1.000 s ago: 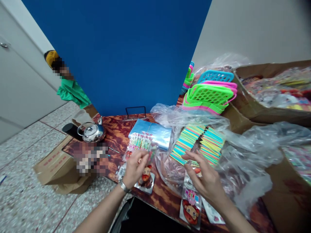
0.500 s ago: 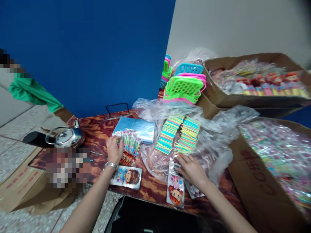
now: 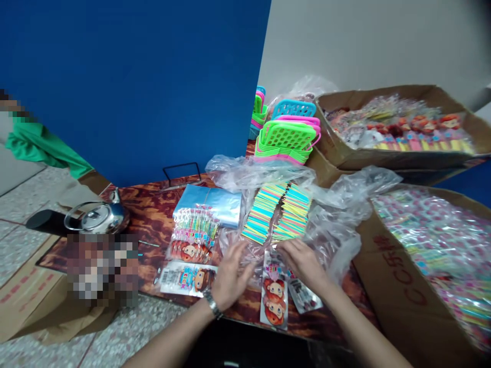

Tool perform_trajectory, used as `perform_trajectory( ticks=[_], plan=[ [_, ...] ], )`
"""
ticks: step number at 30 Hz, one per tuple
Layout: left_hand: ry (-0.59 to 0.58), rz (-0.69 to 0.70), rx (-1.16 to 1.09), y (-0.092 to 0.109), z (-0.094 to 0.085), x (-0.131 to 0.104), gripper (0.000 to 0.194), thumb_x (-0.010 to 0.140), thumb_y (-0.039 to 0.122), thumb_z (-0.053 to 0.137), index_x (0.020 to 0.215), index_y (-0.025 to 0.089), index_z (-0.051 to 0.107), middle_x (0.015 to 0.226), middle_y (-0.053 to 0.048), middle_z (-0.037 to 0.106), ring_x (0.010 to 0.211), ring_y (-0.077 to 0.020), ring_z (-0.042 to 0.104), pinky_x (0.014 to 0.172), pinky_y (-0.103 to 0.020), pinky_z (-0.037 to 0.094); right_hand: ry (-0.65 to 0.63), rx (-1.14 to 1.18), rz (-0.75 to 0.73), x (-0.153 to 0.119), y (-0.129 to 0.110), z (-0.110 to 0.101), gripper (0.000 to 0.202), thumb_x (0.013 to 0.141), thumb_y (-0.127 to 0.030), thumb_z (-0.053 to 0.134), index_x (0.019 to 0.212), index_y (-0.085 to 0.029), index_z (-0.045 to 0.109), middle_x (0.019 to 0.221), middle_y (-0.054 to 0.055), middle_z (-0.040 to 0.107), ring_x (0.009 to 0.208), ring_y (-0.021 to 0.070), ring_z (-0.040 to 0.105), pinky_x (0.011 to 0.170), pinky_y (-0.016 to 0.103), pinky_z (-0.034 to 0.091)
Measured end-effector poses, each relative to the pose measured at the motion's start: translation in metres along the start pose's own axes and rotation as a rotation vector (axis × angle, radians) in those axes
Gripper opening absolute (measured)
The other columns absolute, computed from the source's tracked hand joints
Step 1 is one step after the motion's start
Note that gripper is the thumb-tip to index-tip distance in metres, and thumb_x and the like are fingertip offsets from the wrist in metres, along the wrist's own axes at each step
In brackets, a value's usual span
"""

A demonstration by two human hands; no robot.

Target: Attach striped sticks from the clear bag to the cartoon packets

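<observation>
My left hand, with a metal watch at the wrist, is in front of the plastic wrap, fingers apart and nothing in them. To its left is a silver packet with a cartoon face. Above that, a fanned stack of filled packets rests against flat blue-clear bags. My right hand curls its fingers at the top of printed packets, whose two faces overlap. Another packet lies under that hand, silver and tilted. Two rows of coloured sticks lie beyond both hands.
Clear plastic wrap surrounds the sticks. Green, pink and blue baskets are stacked behind. Cardboard boxes of packed goods line the right. A metal kettle stands left, near a person's green sleeve. A blue panel rises behind.
My left hand has left the fanned stack and moved right, towards my right hand. A second face now shows overlapping on the packets below my right hand. The view has shifted slightly.
</observation>
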State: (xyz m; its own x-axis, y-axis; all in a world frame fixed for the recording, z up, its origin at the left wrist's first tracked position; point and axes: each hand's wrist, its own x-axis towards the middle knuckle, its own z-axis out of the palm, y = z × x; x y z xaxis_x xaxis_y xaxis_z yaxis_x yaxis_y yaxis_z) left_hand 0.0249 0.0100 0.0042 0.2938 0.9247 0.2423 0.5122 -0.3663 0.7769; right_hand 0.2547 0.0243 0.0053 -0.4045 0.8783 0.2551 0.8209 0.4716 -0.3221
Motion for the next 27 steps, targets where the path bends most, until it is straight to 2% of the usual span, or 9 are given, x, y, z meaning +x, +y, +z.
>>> perform_trajectory(
  ticks=[2,4,7,9,14,17,20,23,27],
  plan=[
    [-0.111,-0.087,-0.171,0.008,0.019,-0.002,0.036,0.082,0.029,0.054,0.115,0.015,0.054,0.112,-0.012,0.061,0.104,-0.0222,0.057,0.088,-0.035,0.046,0.070,0.170,-0.013,0.005,-0.011,-0.014,0.011,0.088,-0.021,0.043,0.087,-0.019,0.055,0.081,0.004,0.064,0.076,0.0150,0.059,0.069,0.026,0.045],
    [-0.176,-0.158,-0.294,0.011,0.027,-0.001,0.025,0.084,0.029,0.051,0.099,0.015,0.063,0.095,-0.008,0.068,0.088,-0.0192,0.063,0.077,-0.028,0.049,0.119,0.263,-0.008,0.009,-0.021,-0.021,0.008,0.088,-0.022,0.046,0.086,-0.020,0.054,0.078,0.002,0.062,0.074,0.0135,0.059,0.067,0.024,0.045],
    [-0.228,-0.205,-0.322,0.010,0.021,0.002,0.026,0.084,0.030,0.049,0.074,0.015,0.068,0.069,-0.003,0.069,0.065,-0.0163,0.062,0.061,-0.024,0.047,0.143,0.298,0.003,0.011,-0.032,-0.021,0.006,0.085,-0.022,0.051,0.081,-0.020,0.055,0.074,0.001,0.061,0.070,0.0132,0.058,0.065,0.024,0.045],
    [-0.239,-0.226,-0.290,0.006,0.013,0.003,0.025,0.081,0.032,0.054,0.067,0.015,0.067,0.063,-0.002,0.067,0.059,-0.0157,0.061,0.057,-0.023,0.045,0.124,0.315,-0.012,0.012,-0.036,-0.018,0.007,0.086,-0.021,0.050,0.083,-0.019,0.056,0.075,0.002,0.062,0.071,0.0135,0.058,0.066,0.025,0.045],
    [-0.121,-0.351,-0.302,-0.005,0.001,-0.001,0.023,0.070,0.035,0.067,0.061,0.014,0.062,0.060,-0.002,0.065,0.056,-0.0143,0.058,0.055,-0.022,0.044,-0.038,0.427,-0.001,0.025,-0.029,-0.005,0.017,0.090,-0.023,0.041,0.099,-0.020,0.055,0.088,0.002,0.064,0.082,0.0121,0.060,0.072,0.023,0.046],
    [-0.098,-0.397,-0.377,-0.007,0.000,-0.005,0.024,0.069,0.034,0.067,0.061,0.014,0.059,0.059,-0.002,0.063,0.056,-0.0131,0.056,0.054,-0.022,0.043,-0.149,0.193,0.098,0.047,-0.017,0.011,0.026,0.093,-0.025,0.033,0.111,-0.018,0.050,0.102,0.005,0.062,0.093,0.0136,0.058,0.079,0.024,0.045],
    [-0.098,-0.434,-0.455,-0.004,-0.001,-0.008,0.024,0.070,0.033,0.066,0.062,0.013,0.057,0.059,-0.001,0.061,0.055,-0.0119,0.054,0.054,-0.021,0.042,-0.282,-0.224,0.170,0.070,-0.008,0.033,0.026,0.088,-0.026,0.043,0.108,-0.013,0.053,0.106,0.012,0.059,0.100,0.0217,0.054,0.086,0.033,0.041],
    [-0.101,-0.444,-0.490,-0.003,-0.001,-0.012,0.024,0.071,0.033,0.066,0.061,0.013,0.056,0.058,-0.001,0.060,0.054,-0.0107,0.052,0.054,-0.021,0.041,-0.338,-0.322,0.169,0.084,-0.008,0.050,0.021,0.085,-0.021,0.047,0.100,-0.010,0.056,0.102,0.016,0.058,0.099,0.0276,0.051,0.081,0.038,0.039],
    [-0.095,-0.465,-0.504,-0.006,-0.002,-0.015,0.025,0.071,0.034,0.066,0.062,0.013,0.056,0.058,0.000,0.060,0.053,-0.0103,0.051,0.053,-0.020,0.039,-0.388,-0.379,0.147,0.087,-0.009,0.056,0.019,0.084,-0.010,0.041,0.095,-0.010,0.056,0.098,0.017,0.057,0.096,0.0267,0.049,0.078,0.037,0.038]
  ],
)
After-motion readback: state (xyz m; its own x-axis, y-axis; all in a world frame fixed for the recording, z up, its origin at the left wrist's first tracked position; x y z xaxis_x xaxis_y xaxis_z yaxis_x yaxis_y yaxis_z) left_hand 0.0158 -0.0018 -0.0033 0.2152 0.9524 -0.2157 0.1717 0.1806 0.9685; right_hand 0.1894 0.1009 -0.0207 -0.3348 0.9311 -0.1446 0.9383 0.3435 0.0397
